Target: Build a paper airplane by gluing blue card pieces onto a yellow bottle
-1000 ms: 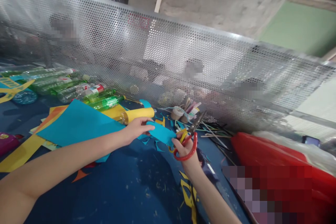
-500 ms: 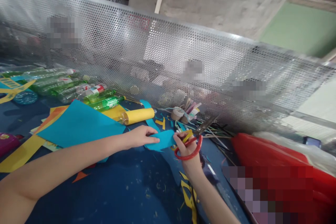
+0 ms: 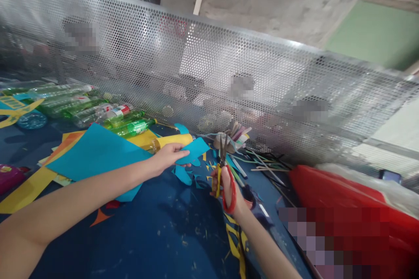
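Observation:
My left hand (image 3: 170, 157) pinches a small piece of blue paper (image 3: 194, 150) between thumb and fingers. In my right hand (image 3: 229, 187) is a pair of scissors (image 3: 224, 150) with red and yellow handles, blades pointing away from me and slightly apart. The blades stand to the right of the paper, not touching it. Blue offcuts (image 3: 183, 175) lie on the table under my left hand. Behind that hand is a bottle wrapped in yellow paper (image 3: 173, 140), partly hidden. A large blue sheet (image 3: 98, 152) rests beside my left forearm.
Several plastic bottles (image 3: 135, 128) lie at the back left against a perforated metal screen (image 3: 209, 61). Thin strips (image 3: 240, 166) and a bundle of sticks (image 3: 240, 133) are behind the scissors. Yellow scraps (image 3: 233, 244) lie near my right forearm; a red bag (image 3: 334, 187) is at right.
My right hand has let go of the blue paper and turned the scissors to point forward, blades parted. My left hand has raised the paper up and to the left.

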Tool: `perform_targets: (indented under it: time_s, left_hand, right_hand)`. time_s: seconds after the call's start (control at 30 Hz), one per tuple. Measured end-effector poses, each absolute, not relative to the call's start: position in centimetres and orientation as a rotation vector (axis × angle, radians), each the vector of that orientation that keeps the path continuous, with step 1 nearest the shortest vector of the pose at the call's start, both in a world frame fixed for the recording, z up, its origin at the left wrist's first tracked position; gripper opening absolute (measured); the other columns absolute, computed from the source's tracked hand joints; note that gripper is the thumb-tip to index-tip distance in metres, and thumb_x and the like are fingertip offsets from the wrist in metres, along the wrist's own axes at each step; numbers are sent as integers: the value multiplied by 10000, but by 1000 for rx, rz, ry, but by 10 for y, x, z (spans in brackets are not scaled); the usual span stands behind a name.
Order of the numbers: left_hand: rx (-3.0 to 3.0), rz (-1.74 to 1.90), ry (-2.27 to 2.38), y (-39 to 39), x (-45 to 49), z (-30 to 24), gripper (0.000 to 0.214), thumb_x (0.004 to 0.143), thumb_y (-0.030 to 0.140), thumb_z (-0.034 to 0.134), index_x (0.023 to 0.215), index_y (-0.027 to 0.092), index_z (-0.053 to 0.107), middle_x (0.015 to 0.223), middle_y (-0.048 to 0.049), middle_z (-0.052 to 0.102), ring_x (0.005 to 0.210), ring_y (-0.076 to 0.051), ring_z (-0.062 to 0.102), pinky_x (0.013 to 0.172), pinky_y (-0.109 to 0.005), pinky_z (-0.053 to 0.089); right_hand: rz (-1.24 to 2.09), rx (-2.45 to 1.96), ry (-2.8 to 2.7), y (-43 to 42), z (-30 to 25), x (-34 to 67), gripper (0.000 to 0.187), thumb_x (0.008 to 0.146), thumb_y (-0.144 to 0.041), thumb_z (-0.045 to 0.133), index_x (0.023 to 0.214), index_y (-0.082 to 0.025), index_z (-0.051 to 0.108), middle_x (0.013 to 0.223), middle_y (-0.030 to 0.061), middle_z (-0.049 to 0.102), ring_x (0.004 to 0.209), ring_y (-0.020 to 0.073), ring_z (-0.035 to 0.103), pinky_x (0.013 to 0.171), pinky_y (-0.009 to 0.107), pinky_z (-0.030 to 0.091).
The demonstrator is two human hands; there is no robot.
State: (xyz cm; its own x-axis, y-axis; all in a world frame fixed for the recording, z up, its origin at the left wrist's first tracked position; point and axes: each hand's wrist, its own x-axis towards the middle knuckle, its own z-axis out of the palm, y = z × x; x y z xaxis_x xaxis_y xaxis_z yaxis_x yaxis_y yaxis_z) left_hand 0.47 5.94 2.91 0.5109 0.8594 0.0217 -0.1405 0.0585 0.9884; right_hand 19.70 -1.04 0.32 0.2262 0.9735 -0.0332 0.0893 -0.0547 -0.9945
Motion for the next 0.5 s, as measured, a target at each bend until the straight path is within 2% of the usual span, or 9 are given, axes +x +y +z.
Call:
perform_targets:
  time_s: [0.07,0.23,0.5]
  left_hand:
    - [1288,888,708,59,4,29,192,779,329,597,847,152,630,849,-58,664,713,-146,626,724,-308,491]
    - [1290,968,730,63,4,25,187,763,317,621,857,155,628,847,-47,675,733,-149,633,736,-299,484]
    - [1311,1021,767,74,1,21,207,738,337,629,853,168,658,850,-55,692,783,-180,635,748,-311,475]
  right_hand:
    - [1032,-1459,-1089,-12,5,197,491,680,-694,468,695,-206,509,532,-51,423,451,112,434,421,254,446]
    - [1038,-1525,-1145,-11,4,200,458,728,-655,440,664,-206,499,526,-33,433,437,119,431,393,257,430]
    - [1099,-1609,-1177,-18,15,195,490,740,-688,381,668,-212,471,515,-42,417,439,116,420,411,253,405]
